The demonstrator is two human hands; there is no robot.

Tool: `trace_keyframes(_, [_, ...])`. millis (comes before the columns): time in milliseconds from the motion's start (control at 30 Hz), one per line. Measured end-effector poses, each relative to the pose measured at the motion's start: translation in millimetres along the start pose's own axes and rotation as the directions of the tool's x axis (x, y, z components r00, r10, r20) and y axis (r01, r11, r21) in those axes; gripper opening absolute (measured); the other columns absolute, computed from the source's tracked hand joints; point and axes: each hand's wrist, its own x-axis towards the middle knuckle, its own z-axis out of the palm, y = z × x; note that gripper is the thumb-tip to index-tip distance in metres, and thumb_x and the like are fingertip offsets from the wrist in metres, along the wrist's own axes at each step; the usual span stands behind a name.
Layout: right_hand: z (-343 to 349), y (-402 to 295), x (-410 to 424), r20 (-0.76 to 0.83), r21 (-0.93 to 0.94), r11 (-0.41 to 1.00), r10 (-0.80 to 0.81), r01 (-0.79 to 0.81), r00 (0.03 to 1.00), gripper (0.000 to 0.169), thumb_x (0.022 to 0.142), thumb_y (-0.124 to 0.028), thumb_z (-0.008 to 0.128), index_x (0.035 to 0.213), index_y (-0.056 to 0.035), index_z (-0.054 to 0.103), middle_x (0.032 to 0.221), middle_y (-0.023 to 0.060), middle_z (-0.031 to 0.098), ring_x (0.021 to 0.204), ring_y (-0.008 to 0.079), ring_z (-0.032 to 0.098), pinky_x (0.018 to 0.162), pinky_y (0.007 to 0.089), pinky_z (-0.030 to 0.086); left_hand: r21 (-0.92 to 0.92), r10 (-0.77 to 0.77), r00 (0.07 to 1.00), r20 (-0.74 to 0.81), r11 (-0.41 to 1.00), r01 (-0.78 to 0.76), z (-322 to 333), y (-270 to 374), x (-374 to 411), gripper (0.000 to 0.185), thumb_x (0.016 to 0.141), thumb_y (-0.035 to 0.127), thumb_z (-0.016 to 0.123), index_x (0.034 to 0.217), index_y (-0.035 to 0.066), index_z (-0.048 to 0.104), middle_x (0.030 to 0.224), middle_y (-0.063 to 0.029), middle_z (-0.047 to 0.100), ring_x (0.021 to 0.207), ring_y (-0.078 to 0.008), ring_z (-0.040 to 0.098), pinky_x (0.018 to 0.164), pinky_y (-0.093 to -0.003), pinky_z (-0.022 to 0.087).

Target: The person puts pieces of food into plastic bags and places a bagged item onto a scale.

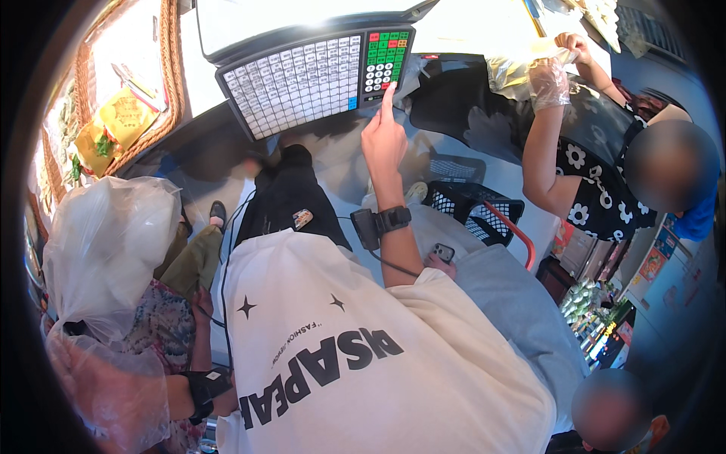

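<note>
My right hand [384, 139] points its index finger at the lower keys of a number keypad [379, 74] on a label-printing scale [295, 82]. Its other fingers are curled and it holds nothing. A black strap with a small device [377, 222] is on that wrist. At the lower left, my left hand [110, 380] is inside thin clear plastic and grips the gathered neck of a large clear plastic bag [113, 244] with whitish contents. Its fingers are partly hidden by the plastic. The scale's weighing plate [306, 17] is bright with glare.
Rope-edged baskets [173, 68] with yellow packets [122, 122] stand at the upper left. A co-worker in a plastic glove [549, 85] handles a bag at the upper right. Another person's hand holds a phone [443, 252]. A black shopping basket [476, 210] with a red handle is on the floor.
</note>
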Motion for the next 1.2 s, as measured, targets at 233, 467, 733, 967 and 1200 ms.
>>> trace_keyframes(233, [6.2, 9.3, 0.6, -0.011, 0.094, 0.995, -0.009, 0.01, 1.0, 0.061, 0.097, -0.014, 0.048, 0.155, -0.0247, 0.032, 0.075, 0.0196, 0.069, 0.07, 0.0371, 0.068, 0.066, 0.046, 0.052, 0.033, -0.01, 0.999, -0.044, 0.999, 0.012, 5.8, 3.9, -5.6, 0.06, 0.093, 0.031, 0.044, 0.134, -0.01, 0.029, 0.137, -0.0227, 0.023, 0.128, -0.034, 0.023, 0.111, -0.0436, 0.012])
trace_keyframes(467, [-7.3, 18.2, 32.1, -0.349, 0.414, 0.897, -0.002, 0.156, 0.937, 0.031, 0.092, -0.006, 0.058, 0.122, -0.0051, 0.066, 0.079, 0.0159, 0.067, 0.068, 0.0283, 0.065, 0.063, 0.0387, 0.049, 0.041, 0.004, 0.996, -0.085, 0.999, 0.0, 15.4, 11.5, -15.9, 0.064, 0.095, 0.031, 0.041, 0.14, -0.011, 0.027, 0.146, -0.0254, 0.02, 0.136, -0.0364, 0.02, 0.116, -0.0453, 0.008])
trace_keyframes(733, [-16.1, 28.6, 135.1, -0.33, 0.612, 0.739, -0.083, 0.28, 0.94, 0.027, 0.086, -0.009, 0.069, 0.112, -0.0026, 0.07, 0.096, 0.011, 0.069, 0.079, 0.018, 0.064, 0.077, 0.0325, 0.052, -0.01, 0.025, 1.0, -0.003, 1.0, -0.025, -17.3, 29.2, 1.5, 0.069, 0.096, 0.031, 0.037, 0.147, -0.013, 0.023, 0.156, -0.0286, 0.018, 0.146, -0.0392, 0.017, 0.123, -0.0473, 0.004])
trace_keyframes(967, [-14.6, 20.5, 174.7, -0.234, 0.64, 0.741, -0.064, 0.203, 0.97, 0.041, 0.083, -0.011, 0.072, 0.124, -0.0079, 0.067, 0.109, 0.0137, 0.07, 0.09, 0.0199, 0.067, 0.082, 0.033, 0.052, -0.075, -0.021, 0.999, 0.026, 0.997, 0.023, -20.7, 34.1, 2.6, 0.068, 0.098, 0.026, 0.037, 0.15, -0.012, 0.017, 0.16, -0.0262, 0.014, 0.15, -0.0362, 0.011, 0.124, -0.0472, 0.001])
trace_keyframes(1200, [-32.6, 1.8, 192.9, -0.264, 0.63, 0.716, -0.168, 0.301, 0.95, 0.036, 0.084, -0.012, 0.074, 0.118, -0.0047, 0.069, 0.105, 0.0131, 0.072, 0.094, 0.0206, 0.067, 0.082, 0.0343, 0.053, -0.453, -0.005, 0.802, 0.597, 0.823, 0.343, -35.0, 34.6, 22.5, 0.054, 0.097, 0.02, 0.042, 0.135, -0.019, 0.041, 0.15, -0.0296, 0.036, 0.133, -0.0375, 0.041, 0.119, -0.0479, 0.025])
